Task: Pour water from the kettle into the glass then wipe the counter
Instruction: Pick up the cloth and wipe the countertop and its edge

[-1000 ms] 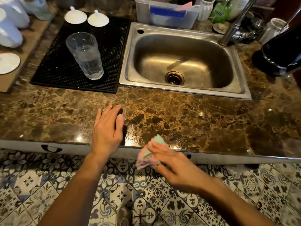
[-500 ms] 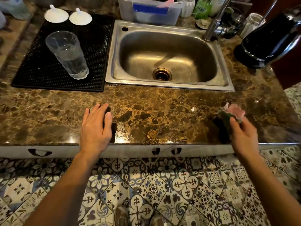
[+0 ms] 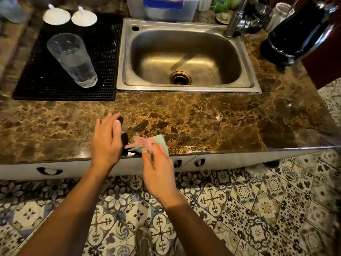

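Observation:
A tall clear glass (image 3: 72,60), partly filled with water, stands on a black rubber mat (image 3: 46,78) at the back left. The black kettle (image 3: 295,32) sits at the back right, beside the sink. My right hand (image 3: 158,170) pinches a crumpled pink and green cloth (image 3: 149,144) and presses it on the brown marble counter (image 3: 203,119) near the front edge. My left hand (image 3: 107,141) lies flat on the counter just left of the cloth, fingers together and holding nothing.
A steel sink (image 3: 184,58) with a tap (image 3: 236,19) fills the middle back. Two white lids (image 3: 69,15) lie behind the mat. A plastic tub (image 3: 162,8) and bottles stand behind the sink. Patterned floor tiles lie below the counter edge.
My right hand swept the cloth from the counter's right side back left along the front edge, ending beside my left hand. The left hand stayed flat in place.

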Demonstrator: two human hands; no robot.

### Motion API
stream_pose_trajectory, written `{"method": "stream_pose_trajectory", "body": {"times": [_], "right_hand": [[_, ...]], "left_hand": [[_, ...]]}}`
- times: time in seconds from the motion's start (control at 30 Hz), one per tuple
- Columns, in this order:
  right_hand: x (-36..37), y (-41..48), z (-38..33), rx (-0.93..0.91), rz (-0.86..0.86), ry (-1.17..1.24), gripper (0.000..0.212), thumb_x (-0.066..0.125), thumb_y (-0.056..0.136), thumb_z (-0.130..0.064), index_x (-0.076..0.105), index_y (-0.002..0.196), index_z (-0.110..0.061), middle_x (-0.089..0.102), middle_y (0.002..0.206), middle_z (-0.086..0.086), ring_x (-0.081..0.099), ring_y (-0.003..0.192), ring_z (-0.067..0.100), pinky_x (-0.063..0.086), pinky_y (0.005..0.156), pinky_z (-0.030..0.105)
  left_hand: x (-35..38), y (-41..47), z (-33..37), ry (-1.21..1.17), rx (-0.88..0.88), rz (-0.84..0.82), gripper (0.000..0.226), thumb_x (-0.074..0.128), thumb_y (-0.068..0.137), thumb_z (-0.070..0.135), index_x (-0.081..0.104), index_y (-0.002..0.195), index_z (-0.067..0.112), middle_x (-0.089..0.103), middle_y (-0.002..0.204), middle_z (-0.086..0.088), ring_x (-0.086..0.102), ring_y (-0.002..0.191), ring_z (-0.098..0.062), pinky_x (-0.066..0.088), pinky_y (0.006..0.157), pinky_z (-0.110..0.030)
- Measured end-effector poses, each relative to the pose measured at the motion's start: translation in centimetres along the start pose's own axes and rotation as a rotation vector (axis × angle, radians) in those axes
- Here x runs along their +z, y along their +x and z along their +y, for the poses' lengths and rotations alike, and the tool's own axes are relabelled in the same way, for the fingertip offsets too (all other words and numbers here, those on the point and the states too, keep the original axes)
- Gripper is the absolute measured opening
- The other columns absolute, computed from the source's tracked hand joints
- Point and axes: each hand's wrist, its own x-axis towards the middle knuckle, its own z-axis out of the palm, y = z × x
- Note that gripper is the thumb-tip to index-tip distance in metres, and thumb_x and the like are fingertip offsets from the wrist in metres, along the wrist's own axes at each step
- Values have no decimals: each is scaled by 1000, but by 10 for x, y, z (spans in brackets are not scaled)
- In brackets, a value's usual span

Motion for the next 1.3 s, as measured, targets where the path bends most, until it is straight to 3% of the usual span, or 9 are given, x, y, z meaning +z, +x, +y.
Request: {"method": "stream_pose_trajectory", "body": {"times": [0.1,0.27,0.4,0.47,0.7,0.8,0.9,1.07,1.3], "right_hand": [[8,7,-22,190,-13,261,25,45,106,-31,65,105,-16,70,98,2,62,86,12,47,74,32],[-8,16,-45,562,-27,900,19,48,107,-17,66,113,-16,73,124,13,69,114,26,52,104,45],[-35,4,-59,597,-29,1080,19,50,106,-15,69,106,-16,75,121,14,73,104,24,60,86,39],[-53,-3,-67,580,-23,1089,19,51,105,-16,69,109,-14,75,121,16,72,107,26,59,88,42],[-124,-26,-95,460,-19,1105,32,49,105,-20,63,129,-5,74,121,19,70,115,32,55,99,49],[-155,-38,-111,399,-9,1117,34,46,106,-22,63,129,-4,74,121,22,68,117,35,50,105,52],[-185,-52,-125,345,16,1161,31,47,106,-22,65,124,-5,76,115,20,73,109,31,60,91,44],[-240,-68,-140,246,77,1201,27,51,105,-22,67,120,-6,80,104,13,78,94,23,64,74,36],[-329,-79,-141,121,115,1169,26,50,105,-22,66,121,-8,80,108,12,77,96,21,62,71,31]], "left_hand": [[-11,4,1,-231,-144,-21,66,17,102,54,68,124,19,69,130,-2,53,123,0,38,114,-38],[-25,-7,24,-611,-388,-124,70,27,92,76,76,106,29,78,108,4,70,108,-13,53,96,-39],[-38,-14,63,-709,-476,-266,66,38,86,76,75,104,25,81,99,3,76,89,-13,57,59,-25],[-47,-16,88,-748,-472,-324,60,47,83,69,77,104,22,81,95,-3,75,76,-13,54,51,-23],[-79,-21,171,-913,-442,-539,26,69,86,48,78,104,31,80,101,-1,76,84,-15,57,59,-30],[-92,-23,205,-927,-405,-591,31,82,74,45,77,104,37,80,102,2,77,86,-14,58,60,-30],[-100,-25,239,-951,-376,-649,36,87,68,44,76,102,41,80,104,4,77,89,-15,59,62,-28],[-101,-33,291,-1039,-361,-763,56,87,68,44,73,119,24,78,114,-5,74,103,-21,60,75,-33],[-77,-44,368,-1162,-373,-769,33,84,71,27,80,104,25,78,112,-9,76,98,-21,61,71,-30]]}}
